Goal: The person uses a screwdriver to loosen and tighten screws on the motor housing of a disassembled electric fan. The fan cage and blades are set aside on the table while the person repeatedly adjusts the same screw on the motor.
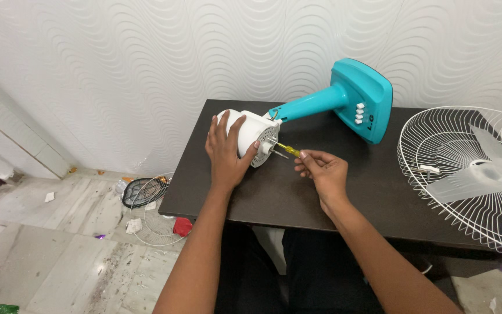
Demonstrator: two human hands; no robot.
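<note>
Dark table [344, 203], wavy white wall [117, 58]

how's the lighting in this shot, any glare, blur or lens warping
Head view: soft, even light; faint sheen on the dark table, no harsh glare. Left hand, right hand and yellow screwdriver look sharp. Wide-lens warping stretches the white fan grille at the right edge.

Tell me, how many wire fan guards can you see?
2. One white wire guard rests on the table's right end, the blade inside it; another lies on the floor, left of the table. More may be hidden.
</note>
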